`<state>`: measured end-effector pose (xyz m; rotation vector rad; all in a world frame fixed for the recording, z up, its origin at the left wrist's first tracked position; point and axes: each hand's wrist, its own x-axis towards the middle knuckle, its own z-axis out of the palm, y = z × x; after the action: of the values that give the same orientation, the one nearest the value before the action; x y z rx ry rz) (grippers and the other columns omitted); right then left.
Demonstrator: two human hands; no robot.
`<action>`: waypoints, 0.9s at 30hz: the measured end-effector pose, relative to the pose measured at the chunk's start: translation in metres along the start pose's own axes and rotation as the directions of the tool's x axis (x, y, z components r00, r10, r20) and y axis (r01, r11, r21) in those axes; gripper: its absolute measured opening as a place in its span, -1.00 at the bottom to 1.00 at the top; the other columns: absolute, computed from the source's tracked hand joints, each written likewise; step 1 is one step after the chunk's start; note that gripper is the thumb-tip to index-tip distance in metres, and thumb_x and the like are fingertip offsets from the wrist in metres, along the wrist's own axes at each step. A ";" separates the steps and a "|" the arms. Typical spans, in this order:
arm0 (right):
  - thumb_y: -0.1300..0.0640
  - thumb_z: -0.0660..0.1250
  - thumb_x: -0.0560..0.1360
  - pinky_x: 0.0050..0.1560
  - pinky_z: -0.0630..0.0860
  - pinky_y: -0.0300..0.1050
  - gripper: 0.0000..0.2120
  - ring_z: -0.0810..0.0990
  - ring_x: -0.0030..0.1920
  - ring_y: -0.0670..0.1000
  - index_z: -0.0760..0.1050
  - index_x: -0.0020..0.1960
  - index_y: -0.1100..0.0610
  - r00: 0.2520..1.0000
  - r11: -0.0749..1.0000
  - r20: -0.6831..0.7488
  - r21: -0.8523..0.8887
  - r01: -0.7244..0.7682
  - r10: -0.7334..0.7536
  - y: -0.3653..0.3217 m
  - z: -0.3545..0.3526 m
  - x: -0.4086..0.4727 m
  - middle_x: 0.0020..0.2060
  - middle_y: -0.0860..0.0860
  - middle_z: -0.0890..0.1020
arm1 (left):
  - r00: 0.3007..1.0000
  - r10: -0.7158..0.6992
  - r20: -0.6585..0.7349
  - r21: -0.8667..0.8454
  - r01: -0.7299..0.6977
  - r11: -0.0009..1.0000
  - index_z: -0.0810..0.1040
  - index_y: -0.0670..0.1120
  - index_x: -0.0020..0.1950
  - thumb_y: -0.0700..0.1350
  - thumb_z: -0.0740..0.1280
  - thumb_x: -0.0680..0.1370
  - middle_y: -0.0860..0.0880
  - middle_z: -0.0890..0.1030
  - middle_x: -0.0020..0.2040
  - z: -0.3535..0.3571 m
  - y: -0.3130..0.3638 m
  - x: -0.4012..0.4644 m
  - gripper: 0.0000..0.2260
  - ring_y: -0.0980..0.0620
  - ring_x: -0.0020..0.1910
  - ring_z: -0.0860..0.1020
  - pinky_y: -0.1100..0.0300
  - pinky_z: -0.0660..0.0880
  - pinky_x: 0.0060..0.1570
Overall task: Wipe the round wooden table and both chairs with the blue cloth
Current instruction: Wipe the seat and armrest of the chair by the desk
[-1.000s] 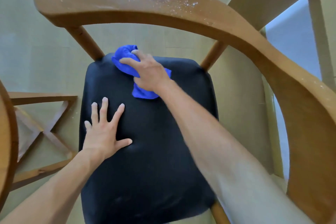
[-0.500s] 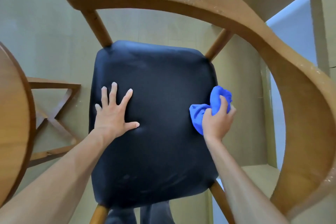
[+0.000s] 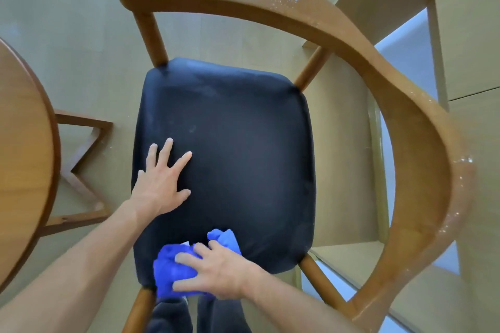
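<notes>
A wooden chair with a curved backrest (image 3: 311, 8) and a black padded seat (image 3: 243, 143) fills the head view. The blue cloth (image 3: 170, 267) lies bunched on the seat's near edge. My right hand (image 3: 216, 270) presses down on it with fingers spread over the cloth. My left hand (image 3: 159, 181) rests flat on the left side of the seat, fingers spread. The round wooden table (image 3: 24, 157) shows at the left edge.
White specks dot the chair's backrest. The table's wooden cross base (image 3: 84, 167) stands on the pale floor left of the chair. Dark trouser legs (image 3: 173, 316) show below the seat's near edge. Pale walls or panels rise at the right.
My right hand has swept the blue cloth from the far end of the seat, along its right edge, to the near edge. My left hand stayed flat on the seat.
</notes>
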<state>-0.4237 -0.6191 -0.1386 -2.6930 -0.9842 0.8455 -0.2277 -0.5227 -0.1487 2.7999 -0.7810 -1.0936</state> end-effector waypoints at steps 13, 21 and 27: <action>0.24 0.33 0.43 -0.03 0.39 -0.05 -0.49 0.49 0.08 0.25 0.22 0.32 0.20 -0.126 -0.387 0.451 0.553 -0.738 0.884 0.150 0.009 -0.125 0.23 0.22 0.36 | 1.000 0.017 -0.008 0.083 -0.017 0.996 -0.11 0.16 0.55 0.07 0.35 0.50 -0.04 -0.35 0.52 0.016 -0.005 -0.010 -0.21 -0.18 0.50 -0.30 -0.22 0.33 0.31; 0.13 0.34 0.46 0.25 0.31 0.11 -0.36 0.36 0.27 0.31 0.11 0.42 0.22 -0.357 -0.863 0.786 0.451 -0.228 0.505 0.054 0.009 -0.059 0.37 0.30 0.23 | 0.999 0.014 0.035 0.043 -0.016 0.999 -0.10 0.17 0.55 -0.02 0.35 0.51 -0.03 -0.37 0.51 0.011 -0.005 -0.010 -0.21 -0.17 0.50 -0.32 -0.21 0.33 0.30; 0.23 0.30 0.44 -0.04 0.45 0.03 -0.49 0.48 0.07 0.28 0.14 0.30 0.11 0.142 -0.205 0.456 0.628 -0.751 0.879 -0.015 -0.054 0.047 0.26 0.21 0.19 | 0.998 0.024 0.056 -0.052 -0.021 0.998 -0.01 0.18 0.55 -0.21 0.25 0.52 0.02 -0.29 0.55 0.002 -0.009 -0.009 -0.29 -0.09 0.51 -0.29 -0.14 0.32 0.32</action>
<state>-0.3728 -0.5750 -0.1104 -2.0628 1.3593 0.8005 -0.2303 -0.5102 -0.1469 2.7227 -0.7762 -1.1766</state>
